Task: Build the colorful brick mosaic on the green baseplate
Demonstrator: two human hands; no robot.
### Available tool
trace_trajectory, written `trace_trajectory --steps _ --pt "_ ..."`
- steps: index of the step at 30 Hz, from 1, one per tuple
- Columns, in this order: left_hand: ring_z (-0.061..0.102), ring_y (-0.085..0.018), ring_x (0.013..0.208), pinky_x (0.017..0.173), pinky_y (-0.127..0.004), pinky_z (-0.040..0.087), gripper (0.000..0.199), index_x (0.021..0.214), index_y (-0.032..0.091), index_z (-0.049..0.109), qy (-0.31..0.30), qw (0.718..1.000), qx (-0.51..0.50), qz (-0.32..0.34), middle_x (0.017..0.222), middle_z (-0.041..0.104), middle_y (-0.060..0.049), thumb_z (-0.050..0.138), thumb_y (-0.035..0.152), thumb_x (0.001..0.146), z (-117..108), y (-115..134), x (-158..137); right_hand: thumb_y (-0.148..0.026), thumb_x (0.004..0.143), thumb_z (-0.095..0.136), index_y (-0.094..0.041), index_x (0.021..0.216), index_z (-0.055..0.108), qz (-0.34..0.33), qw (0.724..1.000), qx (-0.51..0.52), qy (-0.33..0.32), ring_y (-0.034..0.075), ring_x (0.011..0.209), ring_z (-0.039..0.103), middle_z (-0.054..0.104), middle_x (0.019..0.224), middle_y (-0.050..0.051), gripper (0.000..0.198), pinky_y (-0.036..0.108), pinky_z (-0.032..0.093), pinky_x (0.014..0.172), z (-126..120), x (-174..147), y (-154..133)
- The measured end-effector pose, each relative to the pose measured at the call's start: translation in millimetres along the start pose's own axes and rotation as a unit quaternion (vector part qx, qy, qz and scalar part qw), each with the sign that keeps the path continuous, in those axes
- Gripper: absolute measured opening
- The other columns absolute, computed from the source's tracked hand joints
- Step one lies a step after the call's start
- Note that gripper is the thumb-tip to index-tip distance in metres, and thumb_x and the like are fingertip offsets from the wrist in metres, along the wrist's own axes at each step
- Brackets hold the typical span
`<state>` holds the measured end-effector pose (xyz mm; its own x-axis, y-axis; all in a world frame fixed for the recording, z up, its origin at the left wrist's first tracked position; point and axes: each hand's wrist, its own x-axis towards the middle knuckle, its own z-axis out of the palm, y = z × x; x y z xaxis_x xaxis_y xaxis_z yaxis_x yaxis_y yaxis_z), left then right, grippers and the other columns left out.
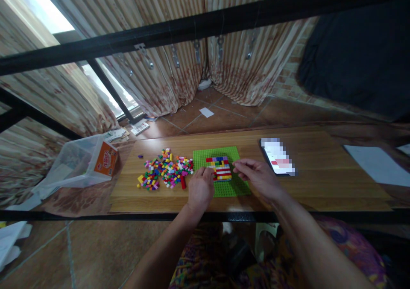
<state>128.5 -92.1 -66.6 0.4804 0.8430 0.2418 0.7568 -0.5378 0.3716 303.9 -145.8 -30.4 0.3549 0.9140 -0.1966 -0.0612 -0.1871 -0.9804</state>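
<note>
I sat at a long wood-grain counter (320, 169), both bare hands in front of me, apart from each other. Between them was a small, flat build of plastic toy bricks (221, 167), set on a square, bright green studded baseplate (237, 188). Its near part showed red and white stripes; its far part mixed red, purple, blue, yellow and green. My left hand (201, 187) was at the build's left edge, fingers curled down; I cannot tell whether they gripped a brick. My right hand (259, 177) was just right of the build, thumb and fingertips brought together, and any piece between them was too small to make out. Left of the baseplate spread a heap of loose multicoloured bricks (168, 167), with a long red brick (183, 182) at its near edge. Further left stood a translucent plastic box (75, 154) with an orange label (105, 160). A black-edged smartphone (278, 157), its lit screen pixelated, lay beyond my right hand.
</note>
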Motion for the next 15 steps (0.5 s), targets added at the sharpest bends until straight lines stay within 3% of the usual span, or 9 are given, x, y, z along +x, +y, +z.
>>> trace_trajectory --steps 15 --pt "0.063 -0.016 0.086 0.078 -0.027 0.046 0.012 0.092 0.023 0.065 0.055 0.995 -0.078 -0.031 0.091 0.069 -0.001 0.054 0.019 0.090 8.2 -3.9 -9.0 -0.054 0.068 0.071 -0.020 0.079 0.072 0.009 1.000 0.003 0.003 0.012 0.061 0.053 0.070 0.072 0.003 0.036 0.026 0.040 0.057 0.7 -1.6 0.0"
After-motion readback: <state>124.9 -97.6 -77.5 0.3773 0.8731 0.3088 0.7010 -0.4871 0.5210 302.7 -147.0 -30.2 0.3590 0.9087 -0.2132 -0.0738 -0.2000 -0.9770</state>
